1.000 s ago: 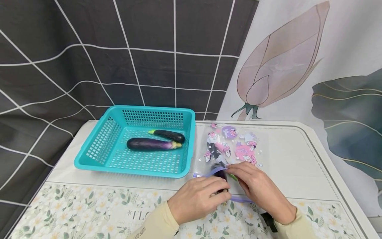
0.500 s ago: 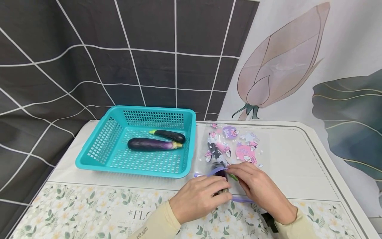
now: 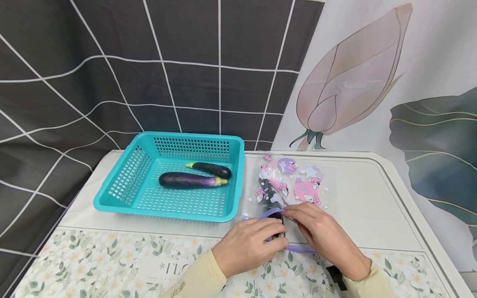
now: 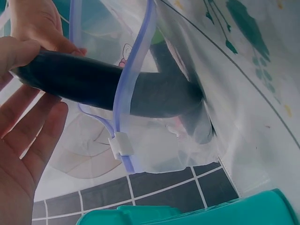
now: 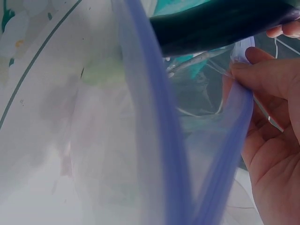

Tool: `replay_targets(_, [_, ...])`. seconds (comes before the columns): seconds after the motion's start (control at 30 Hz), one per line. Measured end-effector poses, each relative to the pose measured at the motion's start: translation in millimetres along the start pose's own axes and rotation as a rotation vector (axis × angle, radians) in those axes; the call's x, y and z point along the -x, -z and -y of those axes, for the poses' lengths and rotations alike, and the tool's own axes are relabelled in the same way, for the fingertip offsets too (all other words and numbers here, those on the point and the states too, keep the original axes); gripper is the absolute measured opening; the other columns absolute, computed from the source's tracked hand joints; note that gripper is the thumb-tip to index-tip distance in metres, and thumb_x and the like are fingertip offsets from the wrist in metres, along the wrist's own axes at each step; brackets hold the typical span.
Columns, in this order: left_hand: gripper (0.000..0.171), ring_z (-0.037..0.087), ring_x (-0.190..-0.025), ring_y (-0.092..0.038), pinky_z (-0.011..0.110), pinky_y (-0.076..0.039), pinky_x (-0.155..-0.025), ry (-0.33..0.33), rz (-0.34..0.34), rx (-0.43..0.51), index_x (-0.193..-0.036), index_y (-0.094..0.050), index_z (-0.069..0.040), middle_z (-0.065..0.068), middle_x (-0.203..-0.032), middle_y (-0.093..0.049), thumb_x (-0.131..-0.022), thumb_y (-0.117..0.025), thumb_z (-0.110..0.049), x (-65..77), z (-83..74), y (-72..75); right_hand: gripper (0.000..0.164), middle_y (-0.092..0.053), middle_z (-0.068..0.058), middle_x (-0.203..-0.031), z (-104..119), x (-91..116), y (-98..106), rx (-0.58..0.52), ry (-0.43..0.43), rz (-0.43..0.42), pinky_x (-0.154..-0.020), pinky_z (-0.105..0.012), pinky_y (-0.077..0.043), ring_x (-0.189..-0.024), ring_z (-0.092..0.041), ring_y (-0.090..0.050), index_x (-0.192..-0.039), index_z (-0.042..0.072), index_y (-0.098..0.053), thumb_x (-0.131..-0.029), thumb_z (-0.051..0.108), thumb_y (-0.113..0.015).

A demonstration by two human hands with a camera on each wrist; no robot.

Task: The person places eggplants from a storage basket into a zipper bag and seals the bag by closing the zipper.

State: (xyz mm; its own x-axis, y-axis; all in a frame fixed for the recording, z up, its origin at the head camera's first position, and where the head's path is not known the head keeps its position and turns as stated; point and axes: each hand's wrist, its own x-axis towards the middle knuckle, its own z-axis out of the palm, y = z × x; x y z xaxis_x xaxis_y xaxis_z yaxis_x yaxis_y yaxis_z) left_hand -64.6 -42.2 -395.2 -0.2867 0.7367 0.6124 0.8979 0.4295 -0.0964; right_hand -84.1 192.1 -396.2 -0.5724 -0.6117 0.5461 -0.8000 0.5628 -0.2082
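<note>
Left hand pinching an eggplant partway into the bag, below and just right of centre in head view, right hand pinching the bag's lip, two more eggplants in basket, left of centre.

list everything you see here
tabletop: 1, off-white with floral front, centre
basket: 1, teal, left on tabletop
larger eggplant: 1, purple, in basket
smaller eggplant: 1, blackish with green end, in basket
zip bag: 1, clear with purple edges, right of basket
held eggplant: 1, dark purple, partly inside bag
bagged eggplant: at least 1, dark, green-ended, in bag
grid backdrop: 1, dark grey and white, behind left
flower backdrop: 1, white, pinkish, grey-green, behind right
wrist item: 1, black, right wrist
sleeves: 2, pale yellow, both arms
left hand: 1, gripping held eggplant
right hand: 1, pinching bag edge
</note>
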Motion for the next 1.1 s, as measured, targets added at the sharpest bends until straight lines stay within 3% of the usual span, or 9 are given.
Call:
replay_targets(0.37, [0.012,0.01,-0.116,-0.062,0.017,-0.052,-0.092,0.014,0.0,-0.006,-0.099,-0.074,-0.023,-0.005,-0.115,-0.068,-0.094,-0.064,-0.018,0.2,-0.2,-2.3,0.049,-0.069,-0.001,-0.116,0.0,0.3,-0.2,0.006,0.004,0.0,-0.097,-0.02,-0.046,-0.105,-0.019,-0.065,-0.114,0.009,-0.072,-0.11,0.029,-0.027])
replay_targets(0.63, [0.015,0.013,-0.117,-0.065,0.021,-0.051,-0.096,0.0,-0.061,-0.037,-0.103,-0.076,-0.018,0.0,-0.118,-0.071,-0.094,-0.065,-0.017,2.2,-0.7,-5.0,0.048,-0.07,-0.002,-0.115,0.9,-0.7,-0.4,0.001,0.007,-0.011,-0.101,-0.017,-0.042,-0.105,-0.018,-0.065,-0.113,0.008,-0.072,-0.11,0.028,-0.029])
replay_targets(0.87, [0.019,0.016,-0.119,-0.064,0.023,-0.042,-0.107,-0.017,-0.026,-0.041,-0.107,-0.075,-0.011,0.002,-0.117,-0.072,-0.098,-0.058,-0.012,1.2,-3.7,-6.1,0.049,-0.07,-0.002,-0.115,1.6,-0.9,-0.7,0.0,0.02,-0.025,-0.1,-0.021,-0.045,-0.103,-0.02,-0.065,-0.114,0.007,-0.072,-0.11,0.027,-0.028])
replay_targets(1.1, [0.02,0.017,-0.12,-0.063,0.023,-0.045,-0.104,-0.007,0.004,-0.07,-0.109,-0.075,-0.009,0.003,-0.118,-0.071,-0.099,-0.058,-0.011,-0.7,-7.2,-7.4,0.048,-0.07,-0.002,-0.115,1.9,-0.4,-0.4,0.002,0.02,-0.019,-0.099,-0.022,-0.045,-0.103,-0.021,-0.066,-0.115,0.008,-0.071,-0.11,0.027,-0.028])
